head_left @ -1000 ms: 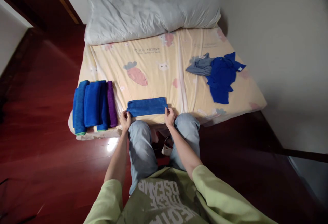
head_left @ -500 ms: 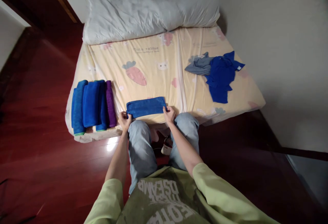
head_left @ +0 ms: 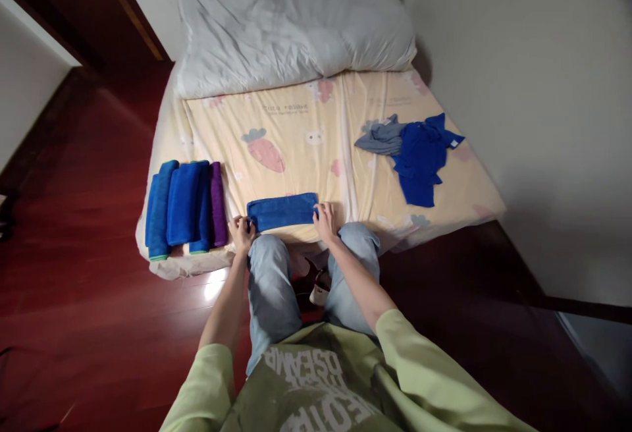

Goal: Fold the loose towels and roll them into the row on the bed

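Observation:
A blue towel [head_left: 282,212], folded into a long flat strip, lies across the front of the bed by my knees. My left hand [head_left: 241,233] has its fingers curled at the towel's left end, closed on the near corner. At the opposite end, my right hand [head_left: 325,221] pinches the edge with bent fingers. To the left of my left hand sit several rolled towels side by side, among them a blue roll [head_left: 182,205] and a purple roll [head_left: 218,204].
The bed [head_left: 296,155] has a yellow sheet with carrot prints. On its right side lie a crumpled blue garment [head_left: 421,161] and a grey cloth [head_left: 381,138]. A large white quilt [head_left: 296,30] covers the far end. A wall [head_left: 518,89] stands at the right.
The view has tilted up slightly, showing more of the far end of the bed. Both hands stay at the towel's ends; the right fingers have shifted a little on its edge.

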{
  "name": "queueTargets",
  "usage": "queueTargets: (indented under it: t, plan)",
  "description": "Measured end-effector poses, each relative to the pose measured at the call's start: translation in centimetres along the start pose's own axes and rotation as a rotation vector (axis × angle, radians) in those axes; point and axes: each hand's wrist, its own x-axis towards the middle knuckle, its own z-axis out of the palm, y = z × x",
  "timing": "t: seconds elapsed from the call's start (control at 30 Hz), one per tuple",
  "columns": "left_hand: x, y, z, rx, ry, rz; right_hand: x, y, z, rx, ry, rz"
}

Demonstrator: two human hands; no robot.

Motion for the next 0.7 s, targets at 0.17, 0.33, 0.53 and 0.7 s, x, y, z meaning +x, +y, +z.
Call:
queueTargets:
  t: [0.17,0.33,0.53,0.7]
  plan:
    - [1.2,0.2,-1.9,-0.03,-0.394,0.318,0.8,0.3,-2.3,-0.144,-0.32,-0.327]
    - [1.9,0.1,-3.1,0.085,-0.527,0.346,0.6,0.8,-3.2,-0.212,-0.417,-0.403]
    - [3.1,0.8,-3.4,0.222,-0.592,0.401,1.4,0.7,-3.1,-0.289,-0.424,-0.435]
    - [3.7,0.4,-4.0,0.212,-0.646,0.424,1.5,1.4,-3.3,-0.271,-0.469,-0.478]
